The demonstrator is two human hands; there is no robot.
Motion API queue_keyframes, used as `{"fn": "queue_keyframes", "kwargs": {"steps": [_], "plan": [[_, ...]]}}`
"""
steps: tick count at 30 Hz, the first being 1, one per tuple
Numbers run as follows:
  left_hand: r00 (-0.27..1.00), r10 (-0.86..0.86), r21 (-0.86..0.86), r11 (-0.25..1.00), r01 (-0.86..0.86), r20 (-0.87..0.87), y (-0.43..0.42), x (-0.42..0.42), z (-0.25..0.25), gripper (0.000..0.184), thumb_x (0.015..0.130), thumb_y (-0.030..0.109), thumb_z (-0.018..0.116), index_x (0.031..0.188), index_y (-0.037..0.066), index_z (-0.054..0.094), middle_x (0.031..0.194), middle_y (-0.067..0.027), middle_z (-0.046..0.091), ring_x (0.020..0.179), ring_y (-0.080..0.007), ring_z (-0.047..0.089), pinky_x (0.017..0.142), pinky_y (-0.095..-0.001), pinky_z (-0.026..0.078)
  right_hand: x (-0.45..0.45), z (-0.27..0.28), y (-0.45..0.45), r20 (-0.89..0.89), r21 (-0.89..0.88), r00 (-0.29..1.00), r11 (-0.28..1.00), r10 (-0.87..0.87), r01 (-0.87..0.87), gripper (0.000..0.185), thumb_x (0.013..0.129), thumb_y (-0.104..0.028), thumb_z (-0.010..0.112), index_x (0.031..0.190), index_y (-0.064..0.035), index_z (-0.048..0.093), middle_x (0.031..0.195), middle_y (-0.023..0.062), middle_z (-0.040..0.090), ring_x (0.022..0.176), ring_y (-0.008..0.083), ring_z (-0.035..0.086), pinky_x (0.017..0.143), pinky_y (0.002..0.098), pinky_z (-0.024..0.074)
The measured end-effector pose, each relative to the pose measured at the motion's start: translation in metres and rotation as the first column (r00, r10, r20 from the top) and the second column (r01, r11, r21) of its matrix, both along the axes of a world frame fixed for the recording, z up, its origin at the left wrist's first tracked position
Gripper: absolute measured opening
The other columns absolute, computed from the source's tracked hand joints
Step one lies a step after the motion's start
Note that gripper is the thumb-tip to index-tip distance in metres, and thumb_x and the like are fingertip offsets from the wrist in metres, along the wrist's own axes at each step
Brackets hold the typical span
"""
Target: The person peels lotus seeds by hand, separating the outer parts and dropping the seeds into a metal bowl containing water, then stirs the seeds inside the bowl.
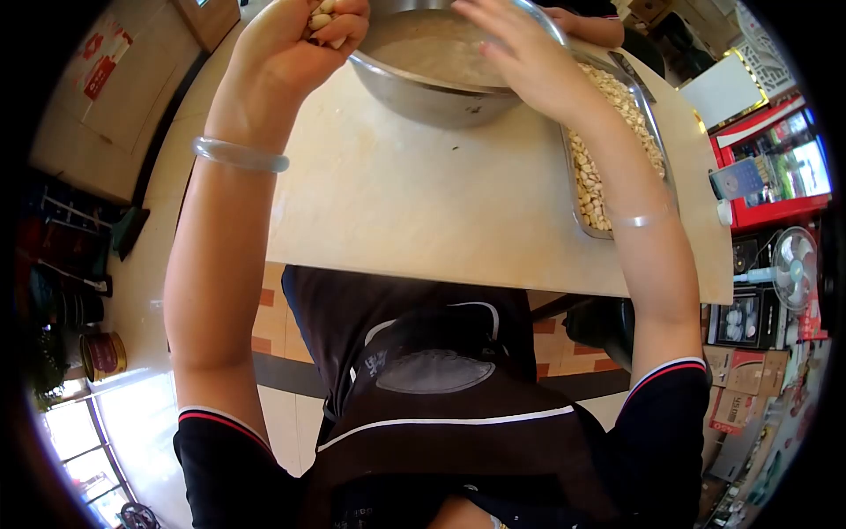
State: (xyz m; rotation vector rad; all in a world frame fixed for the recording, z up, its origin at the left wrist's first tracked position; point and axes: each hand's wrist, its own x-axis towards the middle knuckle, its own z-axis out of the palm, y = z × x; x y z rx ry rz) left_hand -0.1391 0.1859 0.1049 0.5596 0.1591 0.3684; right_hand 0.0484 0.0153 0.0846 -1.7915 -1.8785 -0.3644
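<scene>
- While the fingers (350, 28) of the left hand (304, 57) curl round a small handful of pale kernels (321, 19), palm turned up, the fingers of the right hand (527, 66) are spread apart and hold nothing that can be seen.
- Just beside the left fingers, toward the right hand, is a wide metal bowl (432, 95) standing on the bench (397, 194); cloudy, pale brown water (423, 44) fills much of it.
- Over the bowl's right side hang the right fingers, some reaching across the rim above the water; whether any of them touches the metal cannot be told.
- Under the right forearm, nearer the body than the right fingers, lies part of a long metal tray (592, 233) of loose kernels (589, 176), much like the held ones. It sits to the right of the bowl, along that side of the bench, and the forearm hides some of its middle.
- Below the left hand, a pale bangle (241, 154) circles the wrist; a thin clear band (641, 219) rings the right forearm.
- Beyond the right fingers, past the bowl's far right side, rests another person's forearm (599, 29).
- Between the bowl and the bench's near edge, a tiny dark speck (456, 148) marks the bench top, well apart from both hands.
</scene>
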Motion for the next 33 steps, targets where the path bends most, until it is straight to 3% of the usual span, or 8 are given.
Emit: {"fn": "queue_keyframes", "kwargs": {"steps": [1,3,5,9,23,27,30,33], "plan": [[0.982,0.184,0.084,0.98,-0.181,-0.035,-0.01,-0.003,-0.002,0.011,0.095,0.004,0.044,0.088,0.001,0.051,0.063,0.0039,0.04,0.047,-0.004,0.033,0.036,-0.0185,0.025,-0.01,-0.004,-0.015,-0.027,0.104,0.998,0.993,0.055,-0.052,0.051,0.088,-0.023,0.062,0.133,-0.0017,0.051,0.14,0.0162,0.049,0.13,0.0301,0.046,0.108,0.0394,0.0364],[0.996,-0.023,-0.073,0.997,0.029,0.082,0.013,-0.015,-0.022,0.019,0.095,0.0,0.046,0.113,-0.007,0.048,0.078,-0.0058,0.048,0.054,-0.0084,0.035,0.038,-0.0218,0.022,-0.038,-0.013,-0.052,0.018,0.171,0.996,0.981,0.088,-0.09,0.064,0.085,-0.035,0.068,0.138,-0.0033,0.047,0.144,0.0155,0.045,0.134,0.0304,0.041,0.108,0.0398,0.0362],[0.995,0.054,-0.002,0.999,-0.054,0.087,-0.002,-0.026,-0.028,0.016,0.096,0.003,0.046,0.108,-0.007,0.05,0.083,-0.008,0.054,0.056,-0.0088,0.037,0.038,-0.0211,0.023,-0.082,-0.037,-0.093,-0.346,-0.036,0.885,0.938,0.312,-0.345,0.072,0.085,-0.038,0.066,0.143,-0.0042,0.04,0.15,0.0145,0.036,0.139,0.0307,0.034,0.114,0.0416,0.0287],[0.99,0.122,-0.034,0.992,-0.12,0.066,-0.028,-0.027,-0.03,0.014,0.094,0.005,0.05,0.104,-0.005,0.054,0.082,-0.0076,0.054,0.057,-0.0087,0.037,0.039,-0.0199,0.024,-0.15,-0.098,-0.102,-0.208,-0.424,0.808,0.694,0.551,-0.582,0.077,0.092,-0.045,0.052,0.148,-0.0005,0.025,0.157,0.0163,0.019,0.146,0.0277,0.016,0.119,0.0419,0.0133],[0.977,0.213,-0.068,0.975,-0.211,0.024,-0.033,-0.072,-0.022,0.023,0.095,0.005,0.049,0.115,-0.005,0.047,0.09,-0.0094,0.053,0.061,-0.0099,0.039,0.039,-0.0201,0.027,-0.048,-0.12,-0.08,0.022,-0.409,0.992,0.906,0.127,-0.107,0.07,0.097,-0.043,0.044,0.147,0.0027,0.026,0.155,0.0211,0.022,0.145,0.0297,0.019,0.12,0.0375,0.0127],[0.99,0.128,-0.039,0.991,-0.126,0.063,-0.028,-0.061,-0.025,0.023,0.093,0.003,0.051,0.114,-0.005,0.049,0.088,-0.009,0.054,0.059,-0.0087,0.037,0.039,-0.0195,0.026,-0.026,-0.11,-0.081,-0.352,-0.251,0.904,0.955,-0.244,0.16,0.048,0.096,-0.026,0.052,0.134,0.0037,0.045,0.138,0.0232,0.046,0.128,0.0319,0.045,0.107,0.0372,0.035],[0.987,0.162,0.004,0.987,-0.162,0.02,-0.035,-0.05,-0.011,0.02,0.092,0.004,0.053,0.111,-0.004,0.052,0.082,-0.007,0.056,0.057,-0.0073,0.036,0.038,-0.0188,0.025,-0.012,-0.056,-0.094,-0.58,-0.046,0.768,0.953,-0.27,0.3,0.019,0.093,-0.01,0.059,0.107,0.0018,0.065,0.101,0.0145,0.07,0.088,0.0197,0.067,0.078,0.0286,0.0524],[0.993,0.114,0.053,0.992,-0.115,0.019,-0.03,-0.037,-0.006,0.017,0.093,0.005,0.052,0.108,-0.004,0.054,0.082,-0.0055,0.056,0.057,-0.0071,0.036,0.038,-0.0182,0.025,0.008,0.004,-0.088,-0.705,0.123,0.705,0.966,-0.076,0.226,0.016,0.091,-0.015,0.064,0.097,-0.0011,0.067,0.084,0.0056,0.069,0.074,0.0083,0.061,0.072,0.0236,0.0489]]}}
